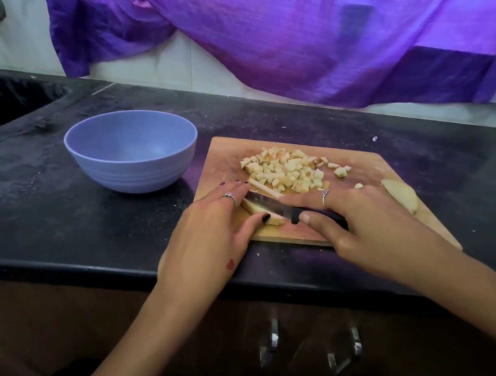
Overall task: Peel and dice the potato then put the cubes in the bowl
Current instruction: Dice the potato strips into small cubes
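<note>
A wooden cutting board (367, 162) lies on the black counter. A pile of potato cubes (289, 169) sits at its far middle, with a cut strip (263, 188) just in front. My left hand (214, 230) holds a potato slab (264, 213) between thumb and fingers at the board's near left. My right hand (368, 229) grips the black handle of a knife (265, 204), forefinger stretched along it, and the blade lies across the slab. A larger peeled potato piece (403, 194) rests at the board's right edge. The blue bowl (130, 149), holding nothing, stands left of the board.
A sink recess (6, 101) is sunk into the counter at the far left. A purple cloth (289, 34) hangs on the wall behind. Cabinet handles (272, 342) show below the counter's front edge.
</note>
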`<action>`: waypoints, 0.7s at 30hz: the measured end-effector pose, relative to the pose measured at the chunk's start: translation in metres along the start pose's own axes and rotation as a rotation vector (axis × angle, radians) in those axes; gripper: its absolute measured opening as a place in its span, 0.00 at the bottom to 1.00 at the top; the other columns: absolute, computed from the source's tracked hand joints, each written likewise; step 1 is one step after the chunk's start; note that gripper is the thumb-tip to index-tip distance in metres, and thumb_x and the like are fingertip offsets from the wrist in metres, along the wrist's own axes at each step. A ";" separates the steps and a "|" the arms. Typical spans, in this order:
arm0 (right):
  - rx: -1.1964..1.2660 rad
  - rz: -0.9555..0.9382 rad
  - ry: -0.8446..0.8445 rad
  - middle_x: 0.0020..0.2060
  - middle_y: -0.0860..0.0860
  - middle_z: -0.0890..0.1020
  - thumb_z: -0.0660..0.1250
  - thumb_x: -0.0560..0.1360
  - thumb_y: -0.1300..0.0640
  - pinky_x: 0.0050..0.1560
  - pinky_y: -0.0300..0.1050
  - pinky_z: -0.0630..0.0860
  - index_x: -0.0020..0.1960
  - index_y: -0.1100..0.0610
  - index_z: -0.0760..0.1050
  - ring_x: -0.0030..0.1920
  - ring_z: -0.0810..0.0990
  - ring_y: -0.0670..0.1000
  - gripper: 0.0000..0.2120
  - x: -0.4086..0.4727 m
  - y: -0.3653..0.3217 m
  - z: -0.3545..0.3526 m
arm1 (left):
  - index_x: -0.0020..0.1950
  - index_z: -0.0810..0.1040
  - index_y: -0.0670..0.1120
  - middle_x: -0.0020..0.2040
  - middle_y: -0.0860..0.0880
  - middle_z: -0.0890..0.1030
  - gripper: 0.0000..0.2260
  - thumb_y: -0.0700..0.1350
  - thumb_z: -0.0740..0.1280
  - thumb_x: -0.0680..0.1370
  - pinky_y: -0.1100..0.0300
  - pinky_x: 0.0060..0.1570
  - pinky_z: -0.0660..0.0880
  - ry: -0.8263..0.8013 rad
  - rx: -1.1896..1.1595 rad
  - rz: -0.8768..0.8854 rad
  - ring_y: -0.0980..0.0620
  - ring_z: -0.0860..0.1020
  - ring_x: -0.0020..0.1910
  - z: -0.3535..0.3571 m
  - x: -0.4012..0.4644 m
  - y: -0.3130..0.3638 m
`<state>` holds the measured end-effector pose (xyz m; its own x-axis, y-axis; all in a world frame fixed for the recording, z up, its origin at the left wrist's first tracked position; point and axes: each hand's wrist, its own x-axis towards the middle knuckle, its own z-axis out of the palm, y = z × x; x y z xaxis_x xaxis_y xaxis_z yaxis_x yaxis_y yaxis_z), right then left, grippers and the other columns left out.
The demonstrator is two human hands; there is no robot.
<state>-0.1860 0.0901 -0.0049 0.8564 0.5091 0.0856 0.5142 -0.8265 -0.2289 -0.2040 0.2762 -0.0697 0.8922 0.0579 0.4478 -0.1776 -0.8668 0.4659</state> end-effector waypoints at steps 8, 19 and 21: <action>-0.150 0.014 0.000 0.59 0.53 0.77 0.54 0.81 0.46 0.63 0.54 0.71 0.70 0.34 0.63 0.67 0.69 0.56 0.18 0.003 -0.017 0.000 | 0.72 0.68 0.52 0.72 0.55 0.69 0.26 0.59 0.64 0.76 0.62 0.68 0.61 -0.029 0.001 -0.018 0.55 0.66 0.71 -0.002 0.002 0.000; -0.215 -0.020 0.149 0.52 0.51 0.78 0.55 0.81 0.49 0.45 0.49 0.75 0.70 0.38 0.61 0.53 0.77 0.55 0.18 -0.002 -0.023 0.026 | 0.71 0.71 0.50 0.69 0.50 0.73 0.27 0.61 0.62 0.75 0.58 0.62 0.67 -0.135 0.033 -0.001 0.49 0.72 0.65 -0.009 0.006 -0.006; -0.198 -0.008 0.173 0.52 0.52 0.78 0.54 0.81 0.48 0.43 0.49 0.75 0.72 0.38 0.59 0.50 0.78 0.55 0.19 -0.005 -0.021 0.035 | 0.71 0.71 0.50 0.69 0.51 0.73 0.27 0.61 0.62 0.76 0.57 0.63 0.68 -0.143 0.027 0.026 0.50 0.72 0.65 -0.009 0.005 -0.006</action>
<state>-0.2032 0.1131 -0.0342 0.8388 0.4812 0.2547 0.5052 -0.8623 -0.0347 -0.2024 0.2864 -0.0633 0.9377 -0.0344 0.3456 -0.1923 -0.8801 0.4341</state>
